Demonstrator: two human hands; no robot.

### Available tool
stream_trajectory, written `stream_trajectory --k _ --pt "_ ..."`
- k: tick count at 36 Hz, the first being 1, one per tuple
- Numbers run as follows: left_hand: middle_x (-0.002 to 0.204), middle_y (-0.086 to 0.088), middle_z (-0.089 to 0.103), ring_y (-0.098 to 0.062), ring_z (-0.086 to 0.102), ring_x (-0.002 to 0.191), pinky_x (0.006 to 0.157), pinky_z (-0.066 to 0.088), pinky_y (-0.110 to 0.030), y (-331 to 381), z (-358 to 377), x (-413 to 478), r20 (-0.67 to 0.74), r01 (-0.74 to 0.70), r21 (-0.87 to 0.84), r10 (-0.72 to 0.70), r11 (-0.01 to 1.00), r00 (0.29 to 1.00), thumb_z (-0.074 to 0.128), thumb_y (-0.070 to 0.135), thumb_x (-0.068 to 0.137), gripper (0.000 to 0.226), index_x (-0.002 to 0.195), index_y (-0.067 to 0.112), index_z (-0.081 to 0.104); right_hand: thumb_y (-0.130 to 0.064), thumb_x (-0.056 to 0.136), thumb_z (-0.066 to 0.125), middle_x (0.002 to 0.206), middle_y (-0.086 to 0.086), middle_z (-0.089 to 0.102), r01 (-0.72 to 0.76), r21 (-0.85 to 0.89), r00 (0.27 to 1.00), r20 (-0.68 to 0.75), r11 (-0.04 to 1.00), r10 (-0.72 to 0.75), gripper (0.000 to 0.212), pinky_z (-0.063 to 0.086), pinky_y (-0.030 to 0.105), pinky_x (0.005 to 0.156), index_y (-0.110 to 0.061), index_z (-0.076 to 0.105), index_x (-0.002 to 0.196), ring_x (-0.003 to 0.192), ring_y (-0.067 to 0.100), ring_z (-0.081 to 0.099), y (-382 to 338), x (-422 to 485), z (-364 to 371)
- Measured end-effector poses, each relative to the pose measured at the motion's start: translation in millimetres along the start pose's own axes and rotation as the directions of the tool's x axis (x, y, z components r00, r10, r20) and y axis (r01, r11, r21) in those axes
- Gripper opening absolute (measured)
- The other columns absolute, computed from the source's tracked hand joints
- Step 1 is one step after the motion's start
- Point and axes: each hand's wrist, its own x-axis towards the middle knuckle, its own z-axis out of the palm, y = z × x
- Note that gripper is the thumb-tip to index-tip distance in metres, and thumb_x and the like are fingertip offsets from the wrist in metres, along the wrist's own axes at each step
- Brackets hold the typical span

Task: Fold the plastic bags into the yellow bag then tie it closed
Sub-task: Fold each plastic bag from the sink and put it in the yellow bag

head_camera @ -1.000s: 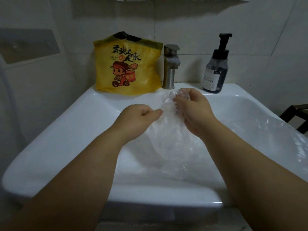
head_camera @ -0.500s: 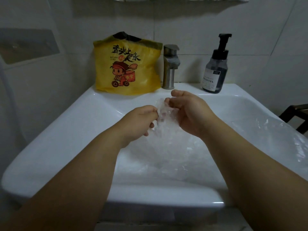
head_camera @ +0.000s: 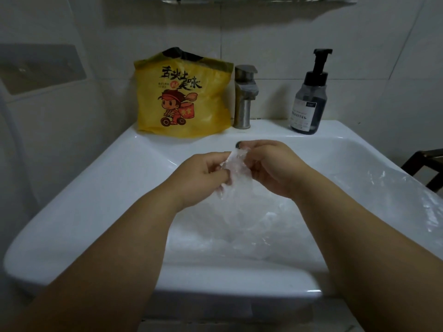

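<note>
1. Head view looks down on a white sink (head_camera: 96,188), with both forearms reaching over its near rim.
2. Left hand (head_camera: 203,173) is above the middle of the basin, its fingers curled, and it pinches the left edge of a clear bag (head_camera: 239,188).
3. Right hand (head_camera: 271,168) is just beside the left one, to its right. Its fingers are bent around the top of the same bag and grip it, and one fingertip with a dark nail (head_camera: 238,144) shows above the plastic.
4. Between the two hands the top of the clear bag is gathered into a narrow bunch. The rest of it hangs down into the basin, loose and wrinkled.
5. More clear plastic (head_camera: 395,188) lies over the right side of the sink. I cannot tell if it is part of the held bag or a separate one.
6. Yellow bag (head_camera: 182,97) stands upright on the far left ledge of the sink, against the tiled wall and well apart from the hands. It has a cartoon figure and dark characters on its front, and something dark shows in its open top.
7. Metal faucet (head_camera: 244,97) stands just to the right of the yellow bag.
8. Pump bottle (head_camera: 309,99) stands on the far ledge, to the right of the faucet.
9. Dark chair (head_camera: 426,164) is partly seen at the right edge, beyond the sink.
</note>
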Motion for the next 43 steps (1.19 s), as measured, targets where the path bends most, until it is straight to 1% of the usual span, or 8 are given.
stream_trajectory --k 6,12,17,24,28,33,40,43 --pt "0.074 0.006 0.063 -0.012 0.056 0.071 0.061 0.041 -0.023 -12.3 -9.1 2.5 -0.124 0.061 0.302 -0.024 0.951 0.992 0.065 0.027 0.088 0.007 0.081 0.026 0.067 0.013 0.083 0.056 0.090 0.001 0.059 0.164 -0.125 0.907 -0.370 0.979 -0.199 0.034 0.055 0.034 0.087 -0.007 0.064 0.110 0.080 0.014 0.060 2.1 8.1 -11.0" --pt "0.079 0.009 0.053 -0.020 0.045 0.098 0.081 0.030 -0.033 -19.3 -16.8 4.8 -0.176 0.112 0.599 -0.006 0.793 0.984 0.057 0.032 0.095 0.018 0.077 0.031 0.055 0.011 0.084 0.058 0.088 0.000 0.057 0.147 -0.194 0.953 -0.234 0.970 -0.192 0.046 0.052 0.043 0.092 -0.006 0.058 0.126 0.080 0.017 0.056 2.8 5.6 -12.2" --pt "0.086 0.001 0.054 -0.025 0.051 0.097 0.084 0.044 -0.038 -19.3 -14.1 7.4 -0.166 -0.011 0.513 0.112 0.858 0.980 0.057 0.013 0.095 0.017 0.095 0.019 0.073 -0.013 0.091 0.053 0.138 0.004 0.049 0.078 -0.325 0.962 -0.224 0.943 -0.157 0.047 0.044 0.037 0.100 -0.020 0.048 0.138 0.120 0.022 0.049 3.2 5.4 -10.6" --pt "0.096 0.006 0.050 -0.017 0.042 0.105 0.082 0.031 -0.024 -21.7 -16.0 9.3 -0.239 -0.094 0.535 0.256 0.840 0.937 0.049 -0.011 0.088 0.030 0.096 0.006 0.074 -0.051 0.090 0.049 0.138 0.002 0.050 0.010 -0.629 0.925 -0.290 0.777 -0.246 0.050 0.037 0.044 0.105 -0.024 0.054 0.132 0.126 0.028 0.045 11.5 11.8 -17.3" --pt "0.096 0.007 0.050 -0.014 0.040 0.104 0.084 0.031 -0.023 -18.9 -15.6 9.3 -0.287 -0.115 0.527 0.304 0.842 0.908 0.050 -0.012 0.087 0.031 0.095 0.005 0.074 -0.041 0.087 0.065 0.137 0.001 0.050 0.042 -0.462 0.995 -0.059 0.886 -0.079 0.058 0.041 0.030 0.090 -0.026 0.045 0.139 0.114 0.020 0.051 9.7 8.6 -12.3" --pt "0.097 0.006 0.050 -0.016 0.042 0.108 0.090 0.038 -0.028 -14.3 -14.1 6.8 -0.288 -0.107 0.511 0.287 0.853 0.914 0.047 -0.011 0.089 0.034 0.087 0.010 0.073 -0.032 0.082 0.073 0.143 0.009 0.046 -0.017 -0.561 0.983 0.143 0.827 0.117 0.079 0.048 0.029 0.086 -0.036 0.029 0.147 0.110 0.021 0.053 16.7 4.3 -1.1" --pt "0.106 0.001 0.051 -0.020 0.039 0.117 0.091 0.032 -0.024 -14.3 -14.5 6.6 -0.331 -0.044 0.517 0.247 0.855 0.911 0.046 -0.003 0.094 0.031 0.099 0.013 0.072 -0.010 0.085 0.065 0.136 0.005 0.047 0.044 -0.421 0.965 0.254 0.906 0.071 0.036 0.052 0.036 0.091 -0.037 0.059 0.108 0.118 0.019 0.051 6.8 -1.7 1.0" --pt "0.104 0.003 0.049 -0.018 0.040 0.116 0.090 0.031 -0.022 -13.1 -13.3 6.4 -0.331 -0.053 0.485 0.239 0.873 0.913 0.044 -0.001 0.094 0.032 0.093 0.016 0.071 -0.014 0.087 0.064 0.121 -0.002 0.050 0.040 -0.534 0.950 0.282 0.844 0.133 0.034 0.052 0.032 0.088 -0.033 0.059 0.114 0.108 0.016 0.054 11.3 -2.2 2.7"
